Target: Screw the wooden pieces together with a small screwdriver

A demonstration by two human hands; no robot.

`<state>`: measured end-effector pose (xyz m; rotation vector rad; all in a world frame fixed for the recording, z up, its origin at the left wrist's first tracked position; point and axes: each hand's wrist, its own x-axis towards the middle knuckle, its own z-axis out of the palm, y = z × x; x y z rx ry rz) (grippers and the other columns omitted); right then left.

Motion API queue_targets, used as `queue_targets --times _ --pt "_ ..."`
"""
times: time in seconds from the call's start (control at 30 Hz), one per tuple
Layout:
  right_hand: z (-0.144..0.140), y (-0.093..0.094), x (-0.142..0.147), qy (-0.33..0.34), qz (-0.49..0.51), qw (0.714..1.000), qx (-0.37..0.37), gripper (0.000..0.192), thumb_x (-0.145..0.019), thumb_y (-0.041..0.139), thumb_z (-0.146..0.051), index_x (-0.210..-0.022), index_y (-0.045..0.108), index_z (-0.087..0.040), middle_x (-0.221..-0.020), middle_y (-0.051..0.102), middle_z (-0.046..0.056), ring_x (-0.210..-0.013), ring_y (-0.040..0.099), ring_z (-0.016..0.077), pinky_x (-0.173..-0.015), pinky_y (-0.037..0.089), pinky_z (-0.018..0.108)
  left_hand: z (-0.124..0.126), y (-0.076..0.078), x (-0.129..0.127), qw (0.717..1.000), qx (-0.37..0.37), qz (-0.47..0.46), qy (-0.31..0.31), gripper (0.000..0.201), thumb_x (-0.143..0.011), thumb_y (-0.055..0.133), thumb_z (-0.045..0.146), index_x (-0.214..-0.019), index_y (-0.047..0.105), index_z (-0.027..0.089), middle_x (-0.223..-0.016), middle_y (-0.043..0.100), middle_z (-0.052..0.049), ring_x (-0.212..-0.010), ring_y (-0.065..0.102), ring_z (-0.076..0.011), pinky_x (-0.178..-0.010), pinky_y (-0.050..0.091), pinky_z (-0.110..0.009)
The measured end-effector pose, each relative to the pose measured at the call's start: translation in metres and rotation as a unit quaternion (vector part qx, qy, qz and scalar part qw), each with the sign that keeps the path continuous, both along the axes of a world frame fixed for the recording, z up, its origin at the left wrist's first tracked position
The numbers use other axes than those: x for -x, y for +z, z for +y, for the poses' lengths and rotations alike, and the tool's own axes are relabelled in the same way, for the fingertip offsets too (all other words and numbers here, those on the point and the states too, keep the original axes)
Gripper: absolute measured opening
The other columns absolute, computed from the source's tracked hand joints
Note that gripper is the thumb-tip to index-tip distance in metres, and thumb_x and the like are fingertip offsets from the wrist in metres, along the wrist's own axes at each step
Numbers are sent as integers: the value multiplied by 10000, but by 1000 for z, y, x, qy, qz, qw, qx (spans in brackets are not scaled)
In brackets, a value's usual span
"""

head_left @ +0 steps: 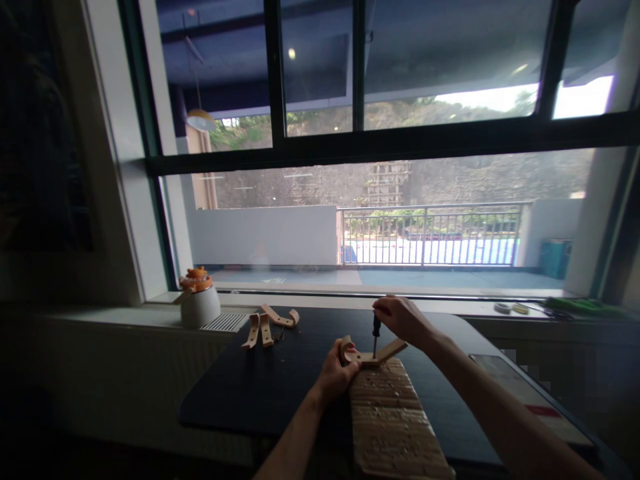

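Note:
My right hand [397, 315] is closed round the black handle of a screwdriver [377, 327], which stands upright. Its tip meets a curved wooden piece [369, 359] with a hook-like left end and a slanted right end. Fingers of my left hand [337, 369] grip that piece at its curled end. The piece rests at the far end of a rough, ridged wooden block [387, 420]. Whether a screw sits under the tip is too small to see.
Several similar bent wooden pieces [265, 330] lie at the dark table's [240, 400] back left, beside small screws [281, 335]. A flat panel [520, 390] lies on the right. A grey pot with an orange top [200, 307] stands on the sill. Tape rolls [503, 308] lie at the right.

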<state>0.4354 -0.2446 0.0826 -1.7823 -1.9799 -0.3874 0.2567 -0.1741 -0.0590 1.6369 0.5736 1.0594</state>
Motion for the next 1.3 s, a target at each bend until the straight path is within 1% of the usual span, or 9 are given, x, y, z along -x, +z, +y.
queue_targets --times 0.13,0.37,0.47,0.63,0.73,0.83,1.07,1.3 --pt "0 1 0 -12 5 1000 1 213 -931 565 -334 -1037 634 -163 -1000 660 42 -845 638 169 -757 537 372 -1 1 1 1000 1 1 1 324 -677 705 205 -948 533 163 -900 641 -39 -814 598 -164 -790 457 -280" --pt "-2 2 0 -29 5 1000 1 207 -929 567 -336 -1016 635 -160 -988 659 40 -836 637 166 -750 537 368 -1 1 1 1000 1 4 9 325 -669 705 204 -946 540 161 -901 641 -42 -824 594 -170 -798 453 -283" --pt "-3 2 3 -14 4 1000 -3 202 -932 563 -335 -1004 636 -160 -972 660 38 -825 636 162 -747 537 365 -1 1 1 1000 1 4 9 324 -665 706 201 -940 539 160 -894 638 -42 -818 594 -172 -794 454 -284" --pt "-2 -1 7 34 9 999 -10 194 -935 561 -318 -1023 637 -162 -982 663 38 -828 638 160 -746 539 362 -2 2 1 1000 -3 6 6 305 -676 699 189 -936 545 157 -888 637 -42 -804 596 -171 -786 457 -287" --pt "0 -2 5 40 15 999 -19 194 -937 559 -311 -1037 637 -164 -996 664 41 -854 640 167 -774 535 378 -2 3 1 1000 -1 5 9 310 -672 703 182 -937 543 158 -890 639 -44 -809 598 -173 -794 456 -289" --pt "0 -3 2 36 18 999 -21 194 -935 562 -317 -1023 640 -163 -986 665 39 -862 640 171 -791 530 390 -2 2 0 1000 2 3 12 325 -663 706 170 -943 541 156 -907 641 -54 -822 598 -177 -806 453 -293" --pt "0 -1 4 13 21 1000 -11 198 -931 565 -333 -993 640 -160 -967 662 36 -832 635 164 -761 532 372 -2 3 0 1000 9 4 13 332 -652 711 173 -937 541 158 -910 638 -56 -819 592 -173 -807 449 -289" --pt "2 -2 7 -27 42 999 -11 214 -926 570 -349 -999 632 -158 -960 655 36 -801 629 157 -725 535 355 -4 6 1 1000 6 1 10 323 -653 712 202 -926 543 164 -891 631 -43 -822 590 -172 -804 453 -286"
